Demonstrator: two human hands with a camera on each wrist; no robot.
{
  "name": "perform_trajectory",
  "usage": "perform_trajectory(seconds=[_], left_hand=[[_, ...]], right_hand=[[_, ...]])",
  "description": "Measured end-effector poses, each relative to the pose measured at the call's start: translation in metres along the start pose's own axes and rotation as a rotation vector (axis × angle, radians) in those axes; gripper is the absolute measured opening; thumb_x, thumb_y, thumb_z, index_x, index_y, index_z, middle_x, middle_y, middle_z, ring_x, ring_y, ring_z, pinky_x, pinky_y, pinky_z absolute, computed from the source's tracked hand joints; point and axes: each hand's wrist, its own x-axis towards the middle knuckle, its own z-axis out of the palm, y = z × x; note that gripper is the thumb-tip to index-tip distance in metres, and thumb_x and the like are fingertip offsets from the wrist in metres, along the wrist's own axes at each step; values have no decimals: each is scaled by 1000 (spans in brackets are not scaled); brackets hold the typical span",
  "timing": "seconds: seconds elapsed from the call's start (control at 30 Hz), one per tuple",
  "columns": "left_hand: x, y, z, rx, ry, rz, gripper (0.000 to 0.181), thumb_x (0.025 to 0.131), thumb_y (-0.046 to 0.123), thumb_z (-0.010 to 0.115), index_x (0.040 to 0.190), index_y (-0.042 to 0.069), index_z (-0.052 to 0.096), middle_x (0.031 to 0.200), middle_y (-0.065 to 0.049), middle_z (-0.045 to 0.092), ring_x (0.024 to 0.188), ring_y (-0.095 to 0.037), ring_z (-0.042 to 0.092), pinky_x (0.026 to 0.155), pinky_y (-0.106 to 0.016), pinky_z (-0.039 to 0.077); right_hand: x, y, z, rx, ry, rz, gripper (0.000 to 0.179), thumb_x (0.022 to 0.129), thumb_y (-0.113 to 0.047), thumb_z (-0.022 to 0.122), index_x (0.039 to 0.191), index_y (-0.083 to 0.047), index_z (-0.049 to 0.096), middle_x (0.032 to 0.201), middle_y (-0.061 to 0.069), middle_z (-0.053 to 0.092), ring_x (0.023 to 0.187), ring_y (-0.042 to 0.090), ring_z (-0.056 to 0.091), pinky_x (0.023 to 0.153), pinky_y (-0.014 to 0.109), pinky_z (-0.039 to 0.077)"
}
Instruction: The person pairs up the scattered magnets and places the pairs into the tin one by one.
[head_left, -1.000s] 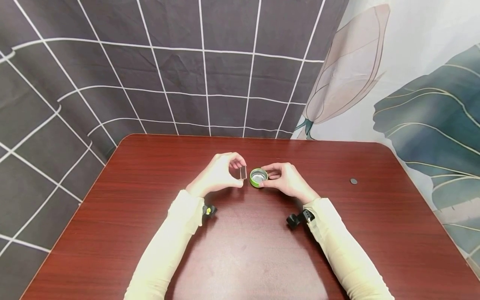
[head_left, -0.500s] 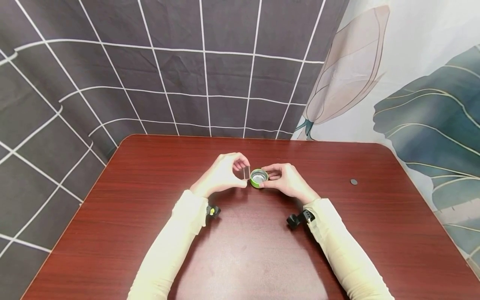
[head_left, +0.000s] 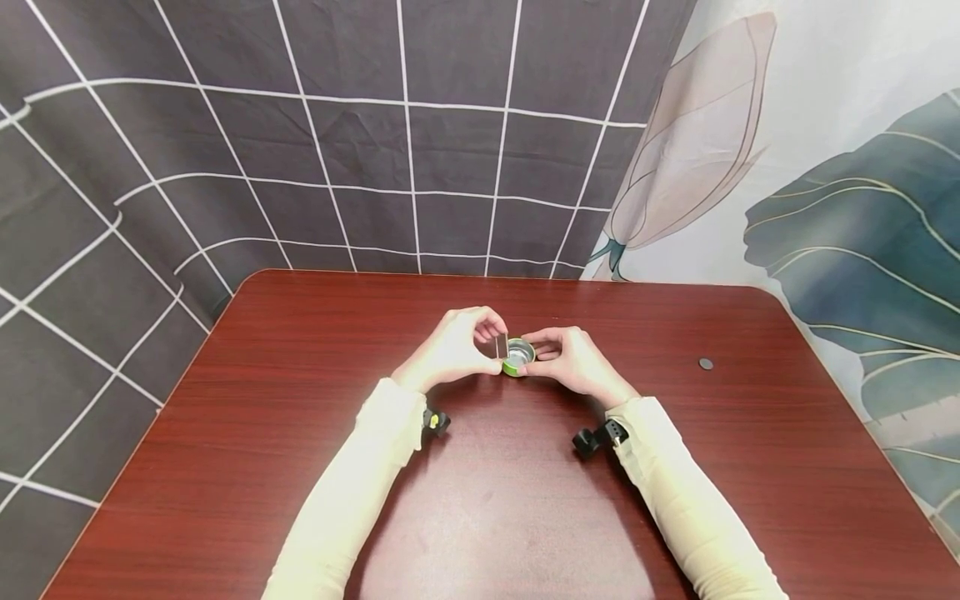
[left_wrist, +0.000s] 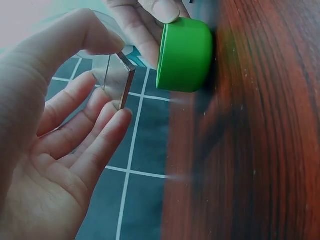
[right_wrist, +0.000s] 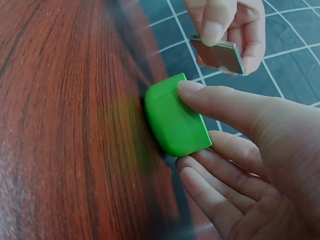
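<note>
My left hand [head_left: 454, 348] pinches a small, thin, square plate [left_wrist: 118, 80] between thumb and fingertips. Its faces look shiny, mirror-like or clear, and its edges are brownish; it is held upright above the table. Close on its right, a round green tin [right_wrist: 172, 120] with a silvery inside stands on the tabletop, its open top facing up. My right hand [head_left: 576, 360] grips this tin from the right, thumb on the near side and fingers on the far side. In the head view the plate [head_left: 502, 346] overlaps the tin's left rim; whether they touch, I cannot tell.
A small dark-grey disc, like a coin [head_left: 706, 364], lies on the reddish-brown table [head_left: 360, 317] to the right. Behind the table hang a dark curtain with a white grid [head_left: 450, 150] and a pale leaf-patterned curtain [head_left: 810, 167]. Black cameras sit on both wrists.
My left hand has moved right with the plate, closing the gap to the tin. The right hand and the tin have stayed in place.
</note>
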Motion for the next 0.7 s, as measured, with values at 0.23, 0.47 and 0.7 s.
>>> perform_trajectory(seconds=[0.23, 0.47, 0.7], left_hand=[[5, -4, 4, -35, 10, -8, 42, 60, 4, 84, 96, 9, 63, 85, 0, 62, 77, -15, 58, 73, -24, 50], [8, -5, 9, -68, 32, -30, 45, 58, 8, 88, 95, 8, 63, 84, -1, 62, 77, -16, 59, 73, -25, 50], [7, -10, 16, -83, 25, -34, 47, 57, 13, 89, 96, 7, 63, 85, -3, 62, 78, -19, 60, 74, -27, 51]], right_hand=[[0, 0, -1, 16, -2, 2, 47, 67, -21, 85, 109, -9, 69, 92, 3, 69, 81, 14, 67, 71, 27, 53], [1, 0, -1, 18, -3, -2, 46, 68, -21, 85, 109, -9, 69, 92, 2, 69, 81, 13, 67, 71, 26, 53], [-1, 1, 0, 49, -13, 16, 46, 68, -21, 85, 109, -10, 68, 91, 1, 69, 81, 13, 67, 70, 26, 53]])
